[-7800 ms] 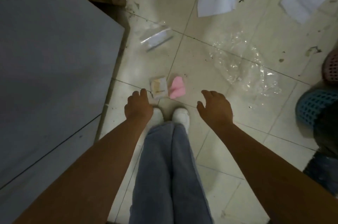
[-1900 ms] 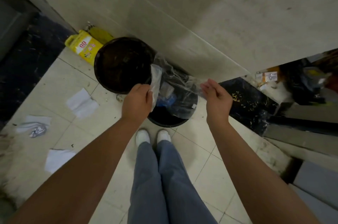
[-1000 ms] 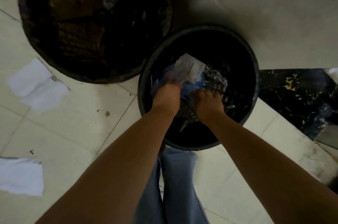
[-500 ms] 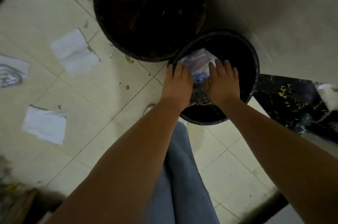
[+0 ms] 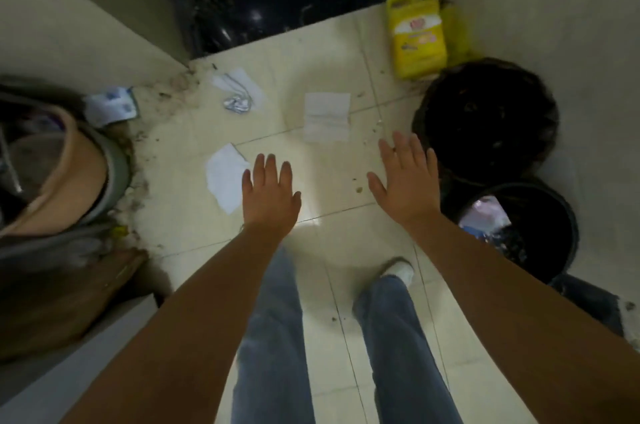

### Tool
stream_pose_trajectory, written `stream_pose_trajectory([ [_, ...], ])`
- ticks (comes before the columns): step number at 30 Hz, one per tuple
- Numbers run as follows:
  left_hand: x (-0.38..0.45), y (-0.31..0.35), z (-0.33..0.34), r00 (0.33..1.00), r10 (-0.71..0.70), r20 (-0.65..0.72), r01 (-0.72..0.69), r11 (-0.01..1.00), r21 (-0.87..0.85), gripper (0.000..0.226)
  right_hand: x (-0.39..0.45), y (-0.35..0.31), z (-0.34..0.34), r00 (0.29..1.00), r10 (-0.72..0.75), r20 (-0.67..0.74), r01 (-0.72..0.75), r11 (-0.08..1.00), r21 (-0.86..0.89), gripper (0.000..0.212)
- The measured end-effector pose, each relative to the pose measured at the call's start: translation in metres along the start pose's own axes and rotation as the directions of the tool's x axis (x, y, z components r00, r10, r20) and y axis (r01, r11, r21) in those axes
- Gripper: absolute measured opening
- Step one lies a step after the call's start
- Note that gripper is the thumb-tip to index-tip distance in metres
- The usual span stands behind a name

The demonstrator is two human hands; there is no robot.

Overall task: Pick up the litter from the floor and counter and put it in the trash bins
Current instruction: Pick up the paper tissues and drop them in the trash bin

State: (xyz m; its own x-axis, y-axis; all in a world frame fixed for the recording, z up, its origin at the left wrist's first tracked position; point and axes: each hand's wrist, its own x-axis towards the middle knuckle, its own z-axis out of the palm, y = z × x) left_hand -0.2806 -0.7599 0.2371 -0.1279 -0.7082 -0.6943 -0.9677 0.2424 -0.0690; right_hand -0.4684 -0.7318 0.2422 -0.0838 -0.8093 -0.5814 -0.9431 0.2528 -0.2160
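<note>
Both hands (image 5: 337, 191) empty above paper (image 5: 225, 176)

The left hand (image 5: 269, 193) hides a corner of the white paper (image 5: 224, 176).

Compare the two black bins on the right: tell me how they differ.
The far bin is wider; the near bin is smaller. The far bin's inside looks dark with nothing clear to make out; the near bin shows plastic litter at the top. Both are round, black, open and stand by the wall.
</note>
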Motion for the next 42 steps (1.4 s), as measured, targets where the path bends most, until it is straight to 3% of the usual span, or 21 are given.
stream_pose_trajectory([
  [3,0.005,-0.081,0.017,0.994,-0.098,0.045,0.101,0.994,-0.051,0.059,0.025,-0.056,0.015,0.994,-0.013,0.111,0.026,0.993,-0.115,0.059],
  [8,0.032,-0.187,0.058,0.980,-0.167,0.105,0.180,0.975,-0.130,0.057,0.071,-0.134,0.052,0.982,0.047,0.185,-0.008,0.979,-0.205,0.051],
  [13,0.098,-0.241,0.109,0.949,-0.250,0.192,0.288,0.935,-0.206,0.048,0.138,-0.175,0.102,0.963,0.079,0.259,-0.006,0.962,-0.273,0.047],
  [16,0.150,-0.247,0.138,0.953,-0.202,0.228,0.249,0.947,-0.202,0.042,0.187,-0.181,0.136,0.945,0.128,0.300,-0.039,0.957,-0.286,0.045],
  [21,0.241,-0.232,0.192,0.981,-0.099,0.168,0.139,0.959,-0.247,0.044,0.277,-0.171,0.196,0.935,0.191,0.300,-0.089,0.943,-0.321,0.043],
  [26,0.323,-0.215,0.252,0.985,-0.141,0.101,0.164,0.946,-0.280,0.075,0.353,-0.134,0.250,0.944,0.242,0.223,-0.144,0.913,-0.381,0.042],
  [28,0.339,-0.212,0.277,0.984,-0.162,0.079,0.179,0.933,-0.311,0.076,0.370,-0.123,0.265,0.950,0.252,0.184,-0.166,0.907,-0.387,0.038],
  [34,0.354,-0.216,0.319,0.993,-0.106,-0.057,0.084,0.948,-0.305,0.024,0.391,-0.112,0.300,0.944,0.312,0.105,-0.270,0.917,-0.292,0.048],
  [37,0.354,-0.220,0.316,0.999,-0.050,0.015,0.053,0.944,-0.327,0.023,0.389,-0.113,0.300,0.955,0.292,0.052,-0.270,0.928,-0.256,0.043],
  [42,0.320,-0.220,0.270,0.996,-0.043,-0.074,0.013,0.933,-0.360,0.005,0.352,-0.124,0.274,0.950,0.307,0.049,-0.298,0.944,-0.144,0.040],
])
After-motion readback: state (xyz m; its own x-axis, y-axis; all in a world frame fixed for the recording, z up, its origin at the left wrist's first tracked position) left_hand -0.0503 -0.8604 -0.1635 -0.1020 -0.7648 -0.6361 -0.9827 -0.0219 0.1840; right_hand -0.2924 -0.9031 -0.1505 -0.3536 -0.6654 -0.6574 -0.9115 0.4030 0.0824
